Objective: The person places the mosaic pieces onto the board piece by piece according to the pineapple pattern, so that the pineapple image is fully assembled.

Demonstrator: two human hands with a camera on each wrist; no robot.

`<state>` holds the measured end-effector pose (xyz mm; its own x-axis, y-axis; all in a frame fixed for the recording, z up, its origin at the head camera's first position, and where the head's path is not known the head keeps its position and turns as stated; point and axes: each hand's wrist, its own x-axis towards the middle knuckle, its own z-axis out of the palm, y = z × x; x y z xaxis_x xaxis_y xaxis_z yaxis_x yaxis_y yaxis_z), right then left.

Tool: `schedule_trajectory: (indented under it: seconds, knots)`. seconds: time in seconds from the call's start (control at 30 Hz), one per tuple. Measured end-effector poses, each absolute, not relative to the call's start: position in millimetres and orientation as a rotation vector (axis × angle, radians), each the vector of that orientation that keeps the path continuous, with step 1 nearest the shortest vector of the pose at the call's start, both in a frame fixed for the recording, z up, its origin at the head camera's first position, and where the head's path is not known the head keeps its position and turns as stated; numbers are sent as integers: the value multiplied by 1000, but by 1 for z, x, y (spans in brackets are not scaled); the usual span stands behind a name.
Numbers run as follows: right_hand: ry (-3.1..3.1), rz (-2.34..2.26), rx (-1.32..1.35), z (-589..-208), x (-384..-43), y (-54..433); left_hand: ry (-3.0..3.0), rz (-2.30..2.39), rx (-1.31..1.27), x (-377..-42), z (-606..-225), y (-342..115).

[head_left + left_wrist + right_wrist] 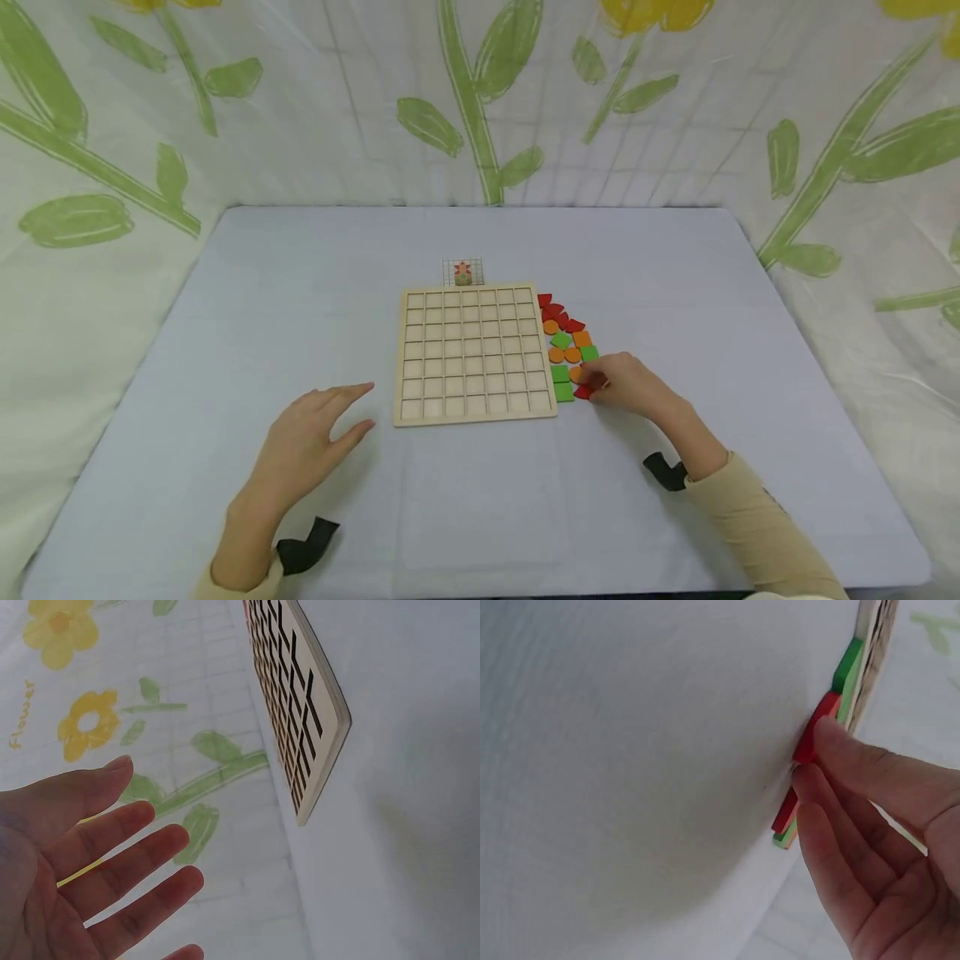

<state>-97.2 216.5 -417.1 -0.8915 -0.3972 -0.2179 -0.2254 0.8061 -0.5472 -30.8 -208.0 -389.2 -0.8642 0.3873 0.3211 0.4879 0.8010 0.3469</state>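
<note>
A wooden grid board [476, 354] with square compartments lies on the table. Beside its right edge is a group of flat coloured pieces: red wedge-like ones, orange discs [557, 355], orange and green squares [561, 374]. My right hand [628, 385] is at the near end of this group, pinching at a red piece [807, 742]; the thumb tip is on it, with fingertips against its lower end. A second red piece [784, 811] shows just below those fingertips. My left hand [303, 446] hovers left of the board, fingers spread and holding nothing.
A small pattern card [462, 272] with a red and green figure lies at the board's far edge. The table [300, 275] has a pale cover. Behind it hangs a white cloth [300, 125] painted with flowers and leaves. Black straps [307, 546] show at both wrists.
</note>
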Motion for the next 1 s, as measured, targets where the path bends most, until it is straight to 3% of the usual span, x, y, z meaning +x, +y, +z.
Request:
schedule_trajectory:
  seconds: [0.33,0.67,1.0]
  knots:
    - [2847,-697,-438,-414,-114,223,-2755,-610,-628,-31,-388,-213]
    - [2767,-690,-394,-415,-126,230,-2697,-651,-642,-53,-383,-214]
    - [3215,-759,-199,-409,-178,251,-2665,-316,-506,-142,-373,-227]
